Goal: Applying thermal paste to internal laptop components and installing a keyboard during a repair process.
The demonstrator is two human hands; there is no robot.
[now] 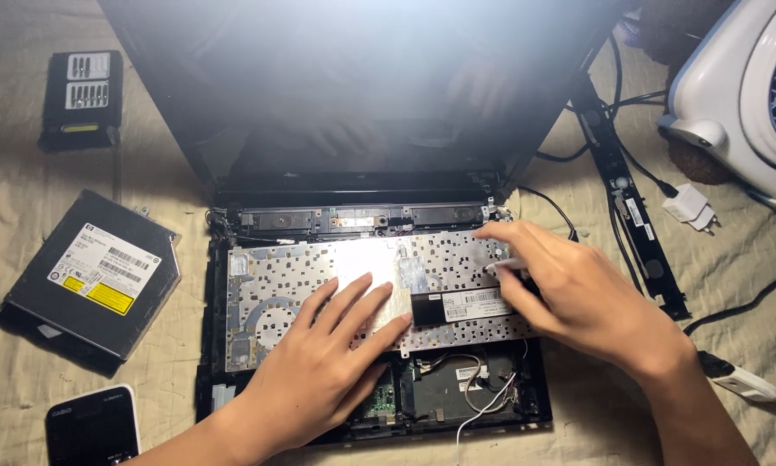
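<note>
Damage threatens the upturned silver perforated laptop keyboard plate (319, 285) if the flat, open-fingered left hand (323, 367) presses hard while the right hand (569, 293), pinching a thin grey tool (507, 265), slips near the back edge.

A home setting is suggested, likely a bed or sofa used as a makeshift repair spot. A dismantled laptop (370, 285) is laid on wrinkled beige cloth (25, 198) rather than a workbench. A white household fan (750, 95), a white charger plug (688, 205) and a calculator (93, 427) are scattered nearby.
</note>
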